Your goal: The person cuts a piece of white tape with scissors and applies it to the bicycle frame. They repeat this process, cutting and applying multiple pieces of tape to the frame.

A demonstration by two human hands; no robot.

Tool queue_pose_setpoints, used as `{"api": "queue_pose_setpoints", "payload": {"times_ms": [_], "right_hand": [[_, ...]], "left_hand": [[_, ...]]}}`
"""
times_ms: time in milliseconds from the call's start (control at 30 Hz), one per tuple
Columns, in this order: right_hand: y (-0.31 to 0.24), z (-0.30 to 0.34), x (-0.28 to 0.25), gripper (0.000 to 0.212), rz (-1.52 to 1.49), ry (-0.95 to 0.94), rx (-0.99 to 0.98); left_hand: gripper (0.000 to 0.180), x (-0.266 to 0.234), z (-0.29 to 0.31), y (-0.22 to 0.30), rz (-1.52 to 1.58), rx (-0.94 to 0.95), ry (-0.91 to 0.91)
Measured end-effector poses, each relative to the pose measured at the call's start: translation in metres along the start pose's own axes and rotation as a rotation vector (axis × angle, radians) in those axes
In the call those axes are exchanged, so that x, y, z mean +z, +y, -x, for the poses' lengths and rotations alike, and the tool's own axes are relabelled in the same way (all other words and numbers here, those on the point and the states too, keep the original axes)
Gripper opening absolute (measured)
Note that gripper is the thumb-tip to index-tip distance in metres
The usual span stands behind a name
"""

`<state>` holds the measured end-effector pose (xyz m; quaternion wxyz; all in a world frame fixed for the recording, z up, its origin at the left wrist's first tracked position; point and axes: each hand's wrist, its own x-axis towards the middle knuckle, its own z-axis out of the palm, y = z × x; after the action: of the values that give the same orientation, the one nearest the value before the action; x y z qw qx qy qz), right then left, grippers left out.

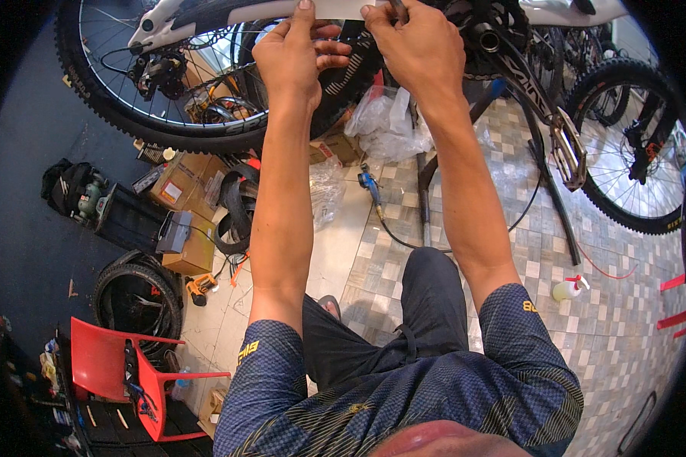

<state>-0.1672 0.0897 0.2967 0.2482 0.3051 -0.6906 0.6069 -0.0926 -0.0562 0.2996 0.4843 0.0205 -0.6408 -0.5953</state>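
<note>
A bicycle hangs across the top, with its rear wheel [206, 137] at the left and its crank arm [530, 84] and pedal [568, 152] at the right. Between my thumbs lies a glossy white strip [339, 9], along the pale frame tube [259, 11]; its upper edge is cut off by the picture. My left hand [293, 57] pinches the strip's left end, thumb on its face and the other fingers curled beneath. At the other end, my right hand [419, 49] has thumb and fingers closed on it. Whether the strip is stuck to the tube cannot be seen.
Cardboard boxes [187, 183], loose tyres [238, 209] and an orange power tool [201, 289] lie left. A red chair [107, 358] stands lower left. Crumpled clear plastic [389, 122], a blue-handled hose tool [370, 185], a spray bottle [569, 288] and another bicycle's wheel [625, 183] are ahead and right.
</note>
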Motion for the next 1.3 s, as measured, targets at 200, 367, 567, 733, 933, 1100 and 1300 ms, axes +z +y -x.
{"api": "queue_pose_setpoints", "payload": {"times_ms": [200,367,567,733,933,1100,1300], "right_hand": [[-0.002,0.001,-0.001,0.034,0.072,0.015,-0.012],[-0.001,-0.001,-0.002,0.033,0.078,0.005,0.009],[-0.008,0.003,-0.007,0.026,0.082,0.05,-0.084],[0.012,0.001,0.006,0.016,0.127,0.25,-0.451],[0.017,0.008,-0.001,0.02,0.197,0.177,-0.532],[0.023,0.0,-0.004,0.02,0.148,0.195,-0.572],[0.024,0.002,-0.002,0.019,0.127,0.206,-0.579]], "left_hand": [[0.041,0.001,0.0,0.003,-0.016,-0.009,0.029],[0.04,0.001,-0.001,0.003,-0.008,-0.014,0.009],[0.039,-0.002,-0.003,0.0,-0.004,-0.003,0.007],[0.037,0.004,-0.002,-0.001,-0.003,0.033,0.037],[0.036,0.005,0.0,0.0,-0.003,0.051,0.052],[0.036,0.008,0.0,0.0,-0.027,0.056,0.056],[0.035,0.006,0.0,-0.002,-0.009,0.04,0.061]]}}
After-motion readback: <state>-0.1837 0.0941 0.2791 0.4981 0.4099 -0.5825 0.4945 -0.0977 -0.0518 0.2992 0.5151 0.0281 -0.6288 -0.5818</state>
